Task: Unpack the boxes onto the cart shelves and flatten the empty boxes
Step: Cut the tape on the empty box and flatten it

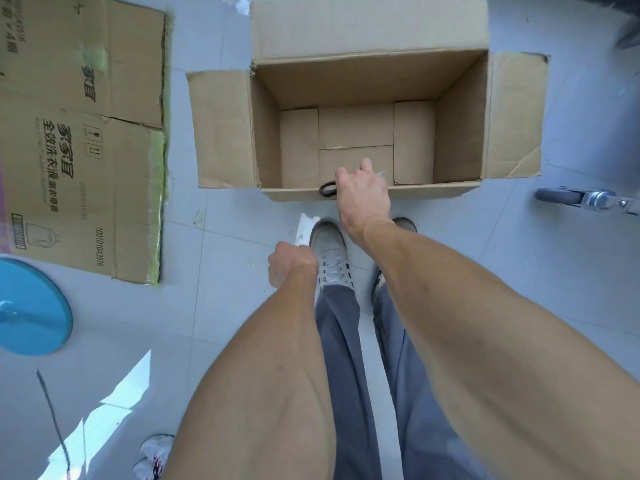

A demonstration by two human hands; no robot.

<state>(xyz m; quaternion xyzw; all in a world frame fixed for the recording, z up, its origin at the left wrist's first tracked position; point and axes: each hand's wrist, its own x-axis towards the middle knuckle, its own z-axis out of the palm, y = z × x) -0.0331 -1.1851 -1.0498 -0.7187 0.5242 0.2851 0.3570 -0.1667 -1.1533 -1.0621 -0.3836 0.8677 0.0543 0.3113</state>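
The open box point(367, 126) sits on the floor right in front of the person's shoes, mouth up, all four flaps folded out. Its long side runs left to right across the view. Inside there is only bare cardboard bottom — it looks empty, so flattening is probably next.

The right hand point(362, 194) is over the near wall of the box, fingers curled round a small black loop point(328, 188) (maybe a strap or band, hard to tell). A thin pale bit sticks out past the knuckles; what it is cannot be made out. The hand likely reaches there because that wall is the closest one.

The left hand point(289, 266) hangs lower, beside the left shoe point(329, 254), curled in a fist. Whether it holds something cannot be seen.

To the left lies a flattened box point(83, 133) with printing on it — one already done, it seems. A cart wheel point(568, 197) shows at the right, and a blue round thing point(31, 306) at the far left.
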